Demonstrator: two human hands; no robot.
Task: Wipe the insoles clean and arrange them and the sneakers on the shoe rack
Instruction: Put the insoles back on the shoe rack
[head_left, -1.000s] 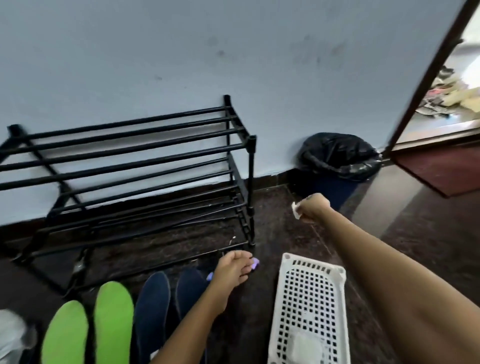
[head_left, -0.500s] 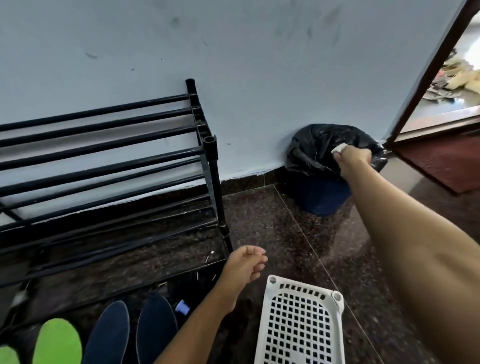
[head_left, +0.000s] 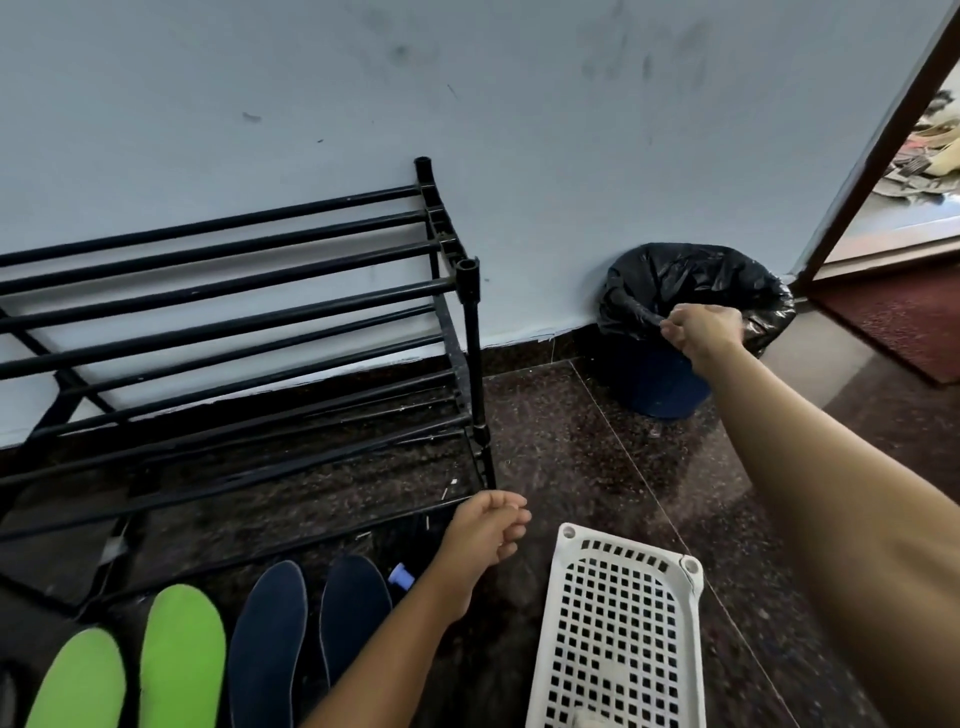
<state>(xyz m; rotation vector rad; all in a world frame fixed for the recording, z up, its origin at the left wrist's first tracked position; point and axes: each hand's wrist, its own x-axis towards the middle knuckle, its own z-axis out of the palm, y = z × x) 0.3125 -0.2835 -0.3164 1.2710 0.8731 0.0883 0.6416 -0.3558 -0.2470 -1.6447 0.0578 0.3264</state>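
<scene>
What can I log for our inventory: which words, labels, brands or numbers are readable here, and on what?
None can be read.
No print shows on the green insoles, navy insoles, white basket or shoe rack.
The clutter through the doorway is too blurred to tell.

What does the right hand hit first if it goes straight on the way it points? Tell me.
Most likely the black bag lining the bin: the right hand is at its near rim, aimed into the opening. Behind that stands the wall; depth is unclear.
</scene>
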